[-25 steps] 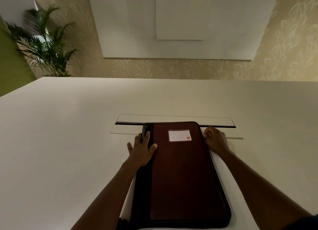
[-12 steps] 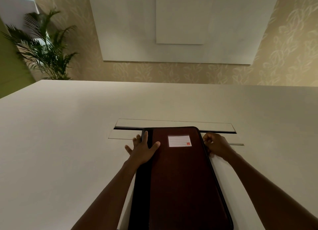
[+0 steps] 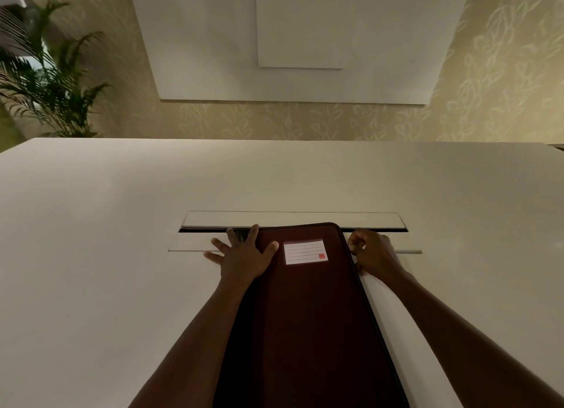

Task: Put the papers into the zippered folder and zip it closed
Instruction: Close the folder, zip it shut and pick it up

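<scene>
A dark maroon zippered folder [image 3: 308, 316] with a white label [image 3: 305, 252] lies lengthwise on the white table [image 3: 91, 240], its cover down. My left hand [image 3: 244, 256] presses flat with spread fingers on the folder's far left corner and black spine. My right hand [image 3: 374, 255] is curled at the folder's far right edge, fingers pinched by the zipper track; the zipper pull itself is hidden. No papers show outside the folder.
A long cable slot with a raised flap [image 3: 293, 220] runs across the table just beyond the folder. A potted palm [image 3: 45, 81] stands past the table's far left corner. A white wall panel [image 3: 299, 41] hangs behind.
The view has tilted so the folder's near end runs out of frame. My left fingers have spread wider on the corner. My right hand has stayed at the far right edge.
</scene>
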The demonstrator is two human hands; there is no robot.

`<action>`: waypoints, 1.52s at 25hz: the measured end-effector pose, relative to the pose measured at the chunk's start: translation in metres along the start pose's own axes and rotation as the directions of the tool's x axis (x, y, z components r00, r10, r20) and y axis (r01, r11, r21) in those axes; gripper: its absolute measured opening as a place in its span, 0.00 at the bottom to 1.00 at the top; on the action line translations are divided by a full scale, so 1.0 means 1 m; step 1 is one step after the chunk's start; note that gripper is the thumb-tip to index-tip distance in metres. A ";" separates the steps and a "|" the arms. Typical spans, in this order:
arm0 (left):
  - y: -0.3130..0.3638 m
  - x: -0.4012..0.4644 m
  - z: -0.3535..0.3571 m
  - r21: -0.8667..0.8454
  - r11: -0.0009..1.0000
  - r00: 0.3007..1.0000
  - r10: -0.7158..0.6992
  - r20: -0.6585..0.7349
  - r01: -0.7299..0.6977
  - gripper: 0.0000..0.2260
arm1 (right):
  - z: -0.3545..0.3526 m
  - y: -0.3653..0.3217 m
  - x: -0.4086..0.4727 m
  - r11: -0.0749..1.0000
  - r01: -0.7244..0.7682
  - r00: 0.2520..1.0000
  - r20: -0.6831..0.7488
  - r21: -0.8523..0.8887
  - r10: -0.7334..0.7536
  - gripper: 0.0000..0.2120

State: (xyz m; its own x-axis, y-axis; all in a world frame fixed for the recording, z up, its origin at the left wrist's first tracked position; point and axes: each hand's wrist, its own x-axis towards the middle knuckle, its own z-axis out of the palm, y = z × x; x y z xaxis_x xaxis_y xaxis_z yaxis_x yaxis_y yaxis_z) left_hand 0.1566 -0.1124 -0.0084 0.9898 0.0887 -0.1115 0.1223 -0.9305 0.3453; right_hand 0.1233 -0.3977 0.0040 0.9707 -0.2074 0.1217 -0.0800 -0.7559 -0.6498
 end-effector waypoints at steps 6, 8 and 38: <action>-0.007 0.005 0.009 0.062 0.990 0.987 0.129 -0.100 -0.123 0.37 | 0.012 0.002 0.019 0.997 0.064 0.993 -0.092 -0.037 -0.068 0.12; -0.009 0.007 0.010 0.068 0.986 0.981 0.157 -0.118 -0.150 0.36 | 0.016 0.002 0.027 0.998 0.054 0.994 -0.098 -0.014 -0.055 0.11; -0.018 0.011 0.011 -0.172 0.965 0.980 0.186 -0.076 -0.197 0.40 | 0.019 -0.039 0.145 0.967 0.250 0.716 0.664 0.047 -0.217 0.13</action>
State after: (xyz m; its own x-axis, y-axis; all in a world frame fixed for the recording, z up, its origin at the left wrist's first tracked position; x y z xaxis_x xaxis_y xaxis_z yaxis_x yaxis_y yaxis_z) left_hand 0.1646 -0.0983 -0.0266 0.9979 -0.0595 0.0262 -0.0645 -0.8543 0.5158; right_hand 0.2720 -0.3863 0.0325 0.8626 0.4278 -0.2701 0.1756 -0.7539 -0.6331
